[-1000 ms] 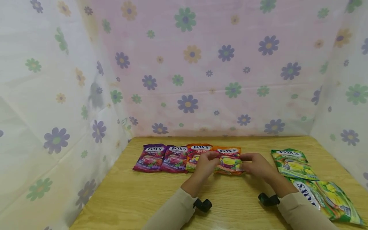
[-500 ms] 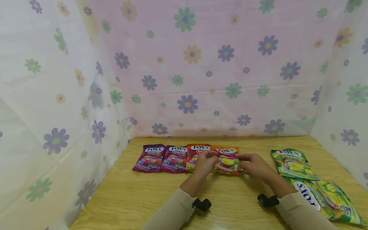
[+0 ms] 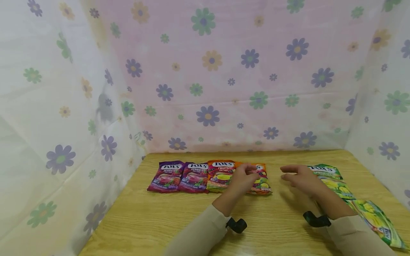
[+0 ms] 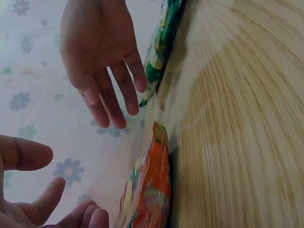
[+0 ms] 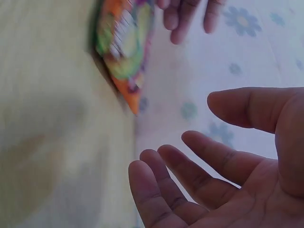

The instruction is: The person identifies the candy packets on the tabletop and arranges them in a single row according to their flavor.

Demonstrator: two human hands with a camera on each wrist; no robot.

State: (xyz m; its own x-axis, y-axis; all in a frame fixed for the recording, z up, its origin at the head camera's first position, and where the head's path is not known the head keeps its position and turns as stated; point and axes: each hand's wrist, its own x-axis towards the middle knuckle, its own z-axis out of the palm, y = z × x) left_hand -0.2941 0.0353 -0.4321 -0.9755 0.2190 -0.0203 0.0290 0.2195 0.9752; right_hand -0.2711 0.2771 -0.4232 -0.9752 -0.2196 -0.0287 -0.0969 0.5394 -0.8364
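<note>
My left hand (image 3: 241,180) hovers over the right-hand orange candy bag (image 3: 264,185), its fingers relaxed and part of the bag hidden behind them. In the left wrist view, its fingers (image 4: 40,204) are apart from that orange bag (image 4: 154,183). To the right, my right hand (image 3: 302,182) is in the air between the orange bag and a green candy bag (image 3: 333,177), fingers loosely extended. Its palm (image 5: 266,199) holds nothing in the right wrist view. Left of the hands, another orange bag (image 3: 221,174), labelled Fruits, lies flat.
Two purple Berries bags (image 3: 168,177) continue the row at left on the wooden table (image 3: 153,220). Nearer at right, more green packaging (image 3: 374,218) is partly hidden by the right forearm. A flowered cloth (image 3: 179,121) encloses the back and sides.
Both hands have come off the right-hand orange bag and moved right, the right hand toward the green bags. The left hand now uncovers the Fruits bag. The row stays nearly in place.
</note>
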